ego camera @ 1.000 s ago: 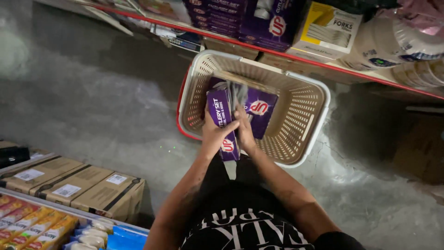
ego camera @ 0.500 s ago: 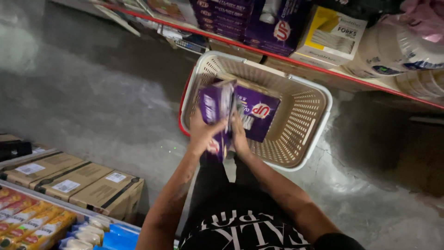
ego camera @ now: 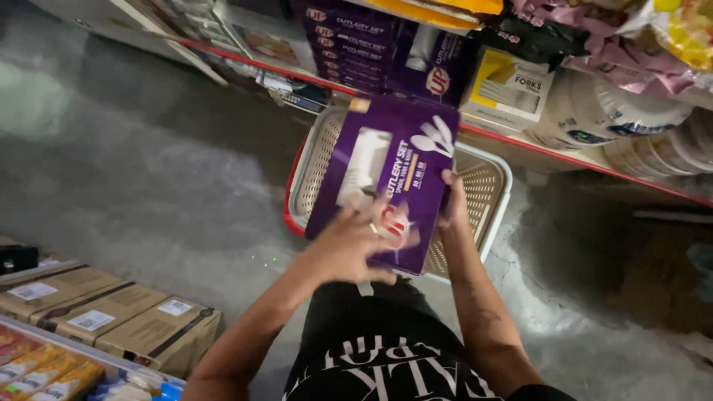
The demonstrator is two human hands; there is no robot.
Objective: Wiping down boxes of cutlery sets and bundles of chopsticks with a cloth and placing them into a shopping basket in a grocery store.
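While the purple box (ego camera: 386,182) is up above the basket (ego camera: 486,178), left hand (ego camera: 349,249) spread flat on its front and right hand (ego camera: 453,208) gripping its right edge, it's lifted out but not yet on the shelf (ego camera: 564,152) beyond the basket.

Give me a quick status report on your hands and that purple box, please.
Left hand flat on the purple box front, right hand gripping its right edge. Box held above the beige basket. Nothing in the way.
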